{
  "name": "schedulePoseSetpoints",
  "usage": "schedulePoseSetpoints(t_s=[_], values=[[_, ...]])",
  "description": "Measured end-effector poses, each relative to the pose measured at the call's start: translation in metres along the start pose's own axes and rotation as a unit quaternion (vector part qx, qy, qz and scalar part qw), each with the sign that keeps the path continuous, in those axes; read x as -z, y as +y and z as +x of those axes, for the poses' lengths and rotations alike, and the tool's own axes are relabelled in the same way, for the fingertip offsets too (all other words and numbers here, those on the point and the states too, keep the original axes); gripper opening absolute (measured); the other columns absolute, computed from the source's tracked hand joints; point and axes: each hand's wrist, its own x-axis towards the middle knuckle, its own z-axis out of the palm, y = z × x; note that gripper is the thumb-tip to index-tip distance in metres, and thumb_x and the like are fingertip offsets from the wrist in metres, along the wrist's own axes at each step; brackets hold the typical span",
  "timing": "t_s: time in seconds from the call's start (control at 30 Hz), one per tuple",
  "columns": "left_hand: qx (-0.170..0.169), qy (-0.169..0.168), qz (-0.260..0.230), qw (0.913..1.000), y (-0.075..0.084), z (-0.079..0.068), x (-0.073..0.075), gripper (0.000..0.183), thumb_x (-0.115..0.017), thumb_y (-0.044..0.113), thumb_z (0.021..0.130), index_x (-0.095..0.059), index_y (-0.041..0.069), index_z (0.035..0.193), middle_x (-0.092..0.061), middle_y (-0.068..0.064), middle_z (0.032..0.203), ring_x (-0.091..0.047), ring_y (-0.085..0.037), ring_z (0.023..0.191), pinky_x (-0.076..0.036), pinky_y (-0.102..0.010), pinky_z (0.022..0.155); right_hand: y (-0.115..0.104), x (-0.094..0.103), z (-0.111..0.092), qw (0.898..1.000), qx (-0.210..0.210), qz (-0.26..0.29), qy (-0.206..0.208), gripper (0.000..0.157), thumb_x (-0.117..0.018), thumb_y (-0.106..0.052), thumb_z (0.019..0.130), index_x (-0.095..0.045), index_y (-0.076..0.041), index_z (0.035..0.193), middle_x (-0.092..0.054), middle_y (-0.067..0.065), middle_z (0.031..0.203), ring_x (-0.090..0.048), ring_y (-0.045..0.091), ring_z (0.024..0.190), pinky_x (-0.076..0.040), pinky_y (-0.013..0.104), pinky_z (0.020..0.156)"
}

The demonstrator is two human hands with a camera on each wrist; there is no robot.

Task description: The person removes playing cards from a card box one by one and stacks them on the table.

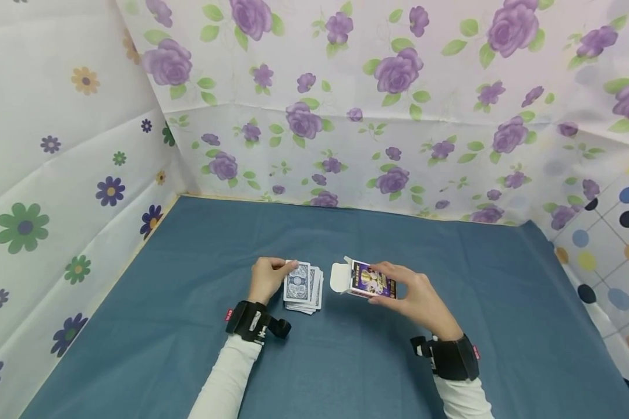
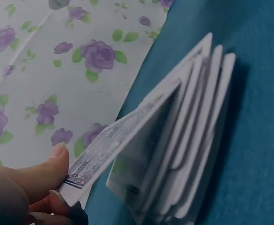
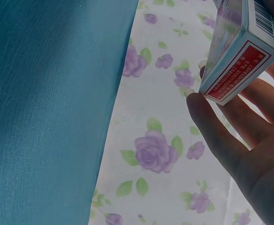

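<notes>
A stack of playing cards [image 1: 314, 294] with blue-patterned backs lies loosely squared on the blue cloth. My left hand [image 1: 268, 276] pinches the top card [image 1: 297, 282] between thumb and fingers at its left edge. In the left wrist view that card [image 2: 113, 143] is lifted at a slant, with the other cards [image 2: 193, 140] fanned slightly apart beneath it. To the right, my right hand [image 1: 411, 291] grips a purple-and-white card box [image 1: 369, 279] by its long sides. The box's white flap [image 1: 340, 277] stands open toward the cards. In the right wrist view, red and barcode panels show on the box [image 3: 242, 70].
Blue cloth [image 1: 314, 372] covers the table. Floral sheets [image 1: 304, 75] hang behind it, with a flower-patterned sheet [image 1: 57, 192] on the left and a dotted one [image 1: 608, 262] on the right. Black bands [image 1: 453, 356] with small cameras sit on both wrists.
</notes>
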Motion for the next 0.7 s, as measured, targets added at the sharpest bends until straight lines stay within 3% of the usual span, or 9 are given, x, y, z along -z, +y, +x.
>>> schedulePoseSetpoints(t_s=[0.07,0.13,0.37,0.5,0.7], values=[[-0.009,0.010,0.016,0.9998,-0.001,0.000,-0.002,0.027,-0.070,0.026,0.090,-0.075,0.000,0.094,-0.068,-0.014,0.078,-0.046,-0.013,0.059,-0.034,-0.027,0.059,0.000,0.000,0.000,1.000,-0.001,0.000,0.000,0.061,-0.081,-0.037,0.077,-0.060,-0.023,0.133,-0.059,0.010,0.135,-0.055,0.033,0.126,-0.051,0.049,0.092],[-0.024,0.020,0.036,0.9989,-0.001,-0.001,-0.003,0.028,-0.068,0.024,0.091,-0.074,0.000,0.104,-0.073,-0.018,0.093,-0.054,-0.016,0.064,-0.037,-0.027,0.061,0.000,0.000,0.000,1.000,-0.002,0.000,-0.002,0.061,-0.080,-0.037,0.077,-0.060,-0.023,0.133,-0.059,0.010,0.136,-0.055,0.033,0.126,-0.051,0.049,0.092],[-0.080,0.028,0.086,0.9927,-0.003,-0.004,-0.007,0.022,-0.060,0.013,0.096,-0.073,-0.004,0.100,-0.067,-0.016,0.074,-0.046,-0.016,0.056,-0.034,-0.028,0.056,0.000,-0.001,0.001,1.000,-0.003,0.002,-0.002,0.061,-0.080,-0.037,0.077,-0.060,-0.022,0.133,-0.059,0.009,0.135,-0.055,0.032,0.127,-0.051,0.048,0.092],[-0.075,0.008,0.086,0.9934,-0.003,-0.005,-0.008,0.023,-0.057,0.010,0.097,-0.070,-0.005,0.109,-0.067,-0.017,0.077,-0.047,-0.016,0.058,-0.034,-0.029,0.058,0.000,-0.001,0.001,1.000,-0.005,0.004,-0.004,0.061,-0.081,-0.036,0.077,-0.060,-0.022,0.133,-0.059,0.010,0.136,-0.055,0.033,0.127,-0.051,0.049,0.092],[-0.065,-0.002,0.102,0.9927,-0.004,-0.003,-0.013,0.028,-0.057,0.010,0.097,-0.066,-0.007,0.117,-0.070,-0.021,0.093,-0.063,-0.024,0.073,-0.045,-0.033,0.065,0.001,-0.002,0.001,1.000,-0.007,0.000,-0.004,0.061,-0.081,-0.036,0.077,-0.061,-0.022,0.132,-0.059,0.011,0.135,-0.056,0.033,0.126,-0.050,0.049,0.092]])
